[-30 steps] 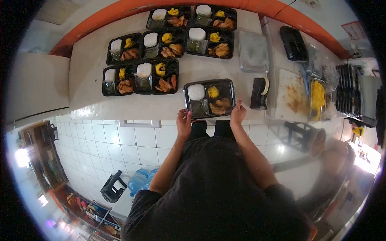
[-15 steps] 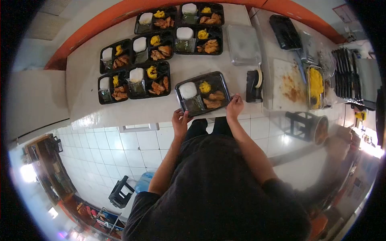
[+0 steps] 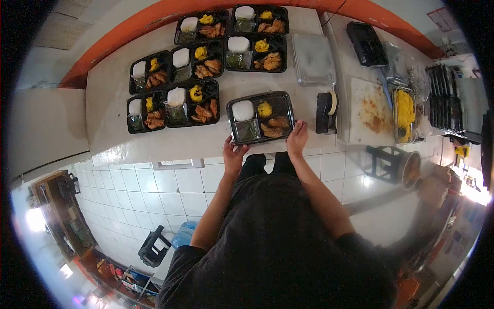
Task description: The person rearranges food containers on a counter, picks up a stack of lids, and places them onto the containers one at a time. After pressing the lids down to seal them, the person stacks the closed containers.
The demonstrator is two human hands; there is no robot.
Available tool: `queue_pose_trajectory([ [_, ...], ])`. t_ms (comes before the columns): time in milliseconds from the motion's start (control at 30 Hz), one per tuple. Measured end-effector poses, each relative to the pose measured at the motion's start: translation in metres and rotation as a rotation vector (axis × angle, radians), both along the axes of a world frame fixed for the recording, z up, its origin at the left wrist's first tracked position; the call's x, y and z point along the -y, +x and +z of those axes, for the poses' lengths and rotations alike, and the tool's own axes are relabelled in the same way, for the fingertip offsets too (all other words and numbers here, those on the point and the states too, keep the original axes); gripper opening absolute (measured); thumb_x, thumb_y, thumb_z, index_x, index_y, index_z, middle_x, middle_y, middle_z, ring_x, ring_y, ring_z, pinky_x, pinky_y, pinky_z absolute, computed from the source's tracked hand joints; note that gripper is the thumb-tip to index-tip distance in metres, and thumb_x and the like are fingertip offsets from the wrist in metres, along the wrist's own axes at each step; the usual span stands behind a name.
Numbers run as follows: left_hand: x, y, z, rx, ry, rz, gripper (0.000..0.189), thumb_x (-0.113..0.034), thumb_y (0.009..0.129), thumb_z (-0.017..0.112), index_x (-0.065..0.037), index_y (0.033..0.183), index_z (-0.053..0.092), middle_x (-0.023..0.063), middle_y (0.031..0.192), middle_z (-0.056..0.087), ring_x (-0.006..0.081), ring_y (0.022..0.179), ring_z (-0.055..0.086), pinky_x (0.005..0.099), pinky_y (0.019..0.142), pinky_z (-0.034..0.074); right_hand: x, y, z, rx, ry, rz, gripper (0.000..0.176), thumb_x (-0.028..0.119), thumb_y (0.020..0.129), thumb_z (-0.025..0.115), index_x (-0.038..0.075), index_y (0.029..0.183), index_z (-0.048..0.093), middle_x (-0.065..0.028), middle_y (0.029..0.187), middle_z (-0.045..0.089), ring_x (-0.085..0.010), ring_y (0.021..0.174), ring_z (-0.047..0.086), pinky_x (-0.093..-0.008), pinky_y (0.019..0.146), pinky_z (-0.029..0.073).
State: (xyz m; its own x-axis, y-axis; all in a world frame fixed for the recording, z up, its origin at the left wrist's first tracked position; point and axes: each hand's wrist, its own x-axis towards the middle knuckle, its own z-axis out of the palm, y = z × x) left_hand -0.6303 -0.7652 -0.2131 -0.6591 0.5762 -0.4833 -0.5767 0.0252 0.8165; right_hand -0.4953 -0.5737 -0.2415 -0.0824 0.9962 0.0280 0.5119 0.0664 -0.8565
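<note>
Head view, and it's all about the meal box (image 3: 261, 117) at the near edge of the table (image 3: 180, 147): white mound (image 3: 243, 110) far left, yellow portion (image 3: 264, 108) far right, fried pieces (image 3: 274, 126) near right, its top shining as if covered. Both hands have it! The left hand (image 3: 234, 153) grips the near left corner, fingertips on the rim; the right hand (image 3: 297, 139) wraps the near right corner, fingers along the right side. So the box lies just beyond and between the hands — a hold that probably keeps it level and square. Whether its base touches the table, I can't tell. Left of it sits an uncovered filled box (image 3: 192, 103), with more filled boxes (image 3: 256, 53) on the far side, likely grouped there to leave working room up close. To the right, a tape dispenser (image 3: 326, 116) stands near — handy for the right hand, I'd judge — with clear plastic covers (image 3: 314, 59) beyond it.
</note>
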Motion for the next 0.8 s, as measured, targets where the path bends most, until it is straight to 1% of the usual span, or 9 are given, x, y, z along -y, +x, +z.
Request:
queue_pose_trajectory([
  [33, 0.001, 0.000, -0.010, -0.003, 0.005, 0.000, 0.073, 0.003, 0.086, 0.067, 0.006, 0.145, 0.024, 0.0154, 0.120, 0.051, 0.0230, 0.104, 0.061, 0.0346, 0.092, 0.053, -0.003, -0.002, -0.010, 0.070, 0.372, 0.022, 0.038, 0.032, 0.105, 0.040, -0.002, 0.099, 0.057, -0.0159, 0.057, 0.052, -0.0266, 0.043, 0.055, -0.0410, 0.043, 0.041],
  [67, 0.001, 0.000, -0.020, -0.061, 0.025, -0.007, 0.073, 0.004, 0.086, 0.067, 0.005, 0.145, 0.024, 0.0163, 0.123, 0.050, 0.0232, 0.104, 0.061, 0.0348, 0.092, 0.054, -0.004, 0.001, -0.019, 0.066, 0.379, 0.019, 0.038, 0.032, 0.105, 0.040, -0.002, 0.099, 0.057, -0.0159, 0.057, 0.052, -0.0266, 0.043, 0.055, -0.0410, 0.043, 0.041],
  [133, 0.003, 0.002, -0.026, -0.118, 0.047, -0.011, 0.073, 0.004, 0.086, 0.067, 0.004, 0.145, 0.024, 0.0171, 0.125, 0.049, 0.0235, 0.104, 0.061, 0.0350, 0.091, 0.054, 0.001, 0.008, -0.018, 0.057, 0.105, 0.024, 0.038, 0.031, 0.105, 0.040, -0.003, 0.098, 0.057, -0.0168, 0.060, 0.053, -0.0301, 0.045, 0.055, -0.0421, 0.045, 0.040],
  [233, 0.001, 0.005, -0.019, -0.079, 0.088, -0.009, 0.073, 0.001, 0.086, 0.070, 0.004, 0.144, 0.025, 0.0167, 0.123, 0.052, 0.0236, 0.105, 0.061, 0.0345, 0.089, 0.053, 0.000, 0.009, -0.014, 0.061, 0.139, 0.009, 0.040, 0.030, 0.105, 0.040, -0.003, 0.093, 0.058, -0.0159, 0.060, 0.053, -0.0297, 0.046, 0.056, -0.0420, 0.045, 0.039],
  [400, -0.014, 0.005, -0.001, 0.149, -0.145, 0.080, 0.065, -0.005, 0.087, 0.073, 0.001, 0.137, 0.032, 0.0128, 0.112, 0.059, 0.0216, 0.099, 0.061, 0.0328, 0.088, 0.053, 0.000, 0.012, -0.019, 0.016, 0.034, -0.029, 0.042, 0.030, 0.105, 0.042, -0.004, 0.084, 0.058, -0.0152, 0.058, 0.050, -0.0255, 0.048, 0.051, -0.0415, 0.047, 0.039],
  [500, -0.021, 0.012, -0.008, 0.356, 0.010, 0.260, 0.062, -0.005, 0.089, 0.070, -0.004, 0.135, 0.029, 0.0139, 0.114, 0.057, 0.0214, 0.095, 0.061, 0.0363, 0.089, 0.054, -0.001, 0.014, -0.026, 0.114, -0.128, -0.015, 0.044, 0.035, 0.104, 0.043, -0.002, 0.085, 0.057, -0.0108, 0.062, 0.050, -0.0201, 0.053, 0.047, -0.0395, 0.050, 0.040],
  [567, -0.023, 0.016, -0.013, 0.325, 0.028, 0.253, 0.062, -0.006, 0.090, 0.069, -0.006, 0.135, 0.026, 0.0142, 0.116, 0.056, 0.0223, 0.096, 0.061, 0.0387, 0.090, 0.054, 0.004, -0.002, -0.011, -0.433, -0.605, -0.368, 0.044, 0.039, 0.104, 0.043, 0.000, 0.087, 0.056, -0.0056, 0.066, 0.050, -0.0185, 0.055, 0.047, -0.0387, 0.052, 0.040],
  [667, -0.027, 0.022, -0.010, 0.247, 0.081, 0.235, 0.062, -0.008, 0.093, 0.066, -0.008, 0.137, 0.023, 0.0152, 0.120, 0.054, 0.0240, 0.101, 0.060, 0.0416, 0.093, 0.054, 0.005, -0.035, 0.047, -0.514, -0.666, -0.523, 0.045, 0.043, 0.103, 0.043, 0.004, 0.083, 0.050, -0.0020, 0.067, 0.047, -0.0168, 0.054, 0.045, -0.0369, 0.049, 0.038],
  [800, -0.035, 0.026, -0.003, 0.128, 0.129, 0.172, 0.061, -0.011, 0.097, 0.061, -0.009, 0.142, 0.019, 0.0149, 0.126, 0.052, 0.0252, 0.112, 0.056, 0.0431, 0.099, 0.051, -0.007, -0.028, -0.024, -0.182, -0.459, -0.369, 0.049, 0.046, 0.103, 0.043, 0.005, 0.077, 0.047, -0.0021, 0.064, 0.043, -0.0154, 0.053, 0.045, -0.0363, 0.047, 0.038],
])
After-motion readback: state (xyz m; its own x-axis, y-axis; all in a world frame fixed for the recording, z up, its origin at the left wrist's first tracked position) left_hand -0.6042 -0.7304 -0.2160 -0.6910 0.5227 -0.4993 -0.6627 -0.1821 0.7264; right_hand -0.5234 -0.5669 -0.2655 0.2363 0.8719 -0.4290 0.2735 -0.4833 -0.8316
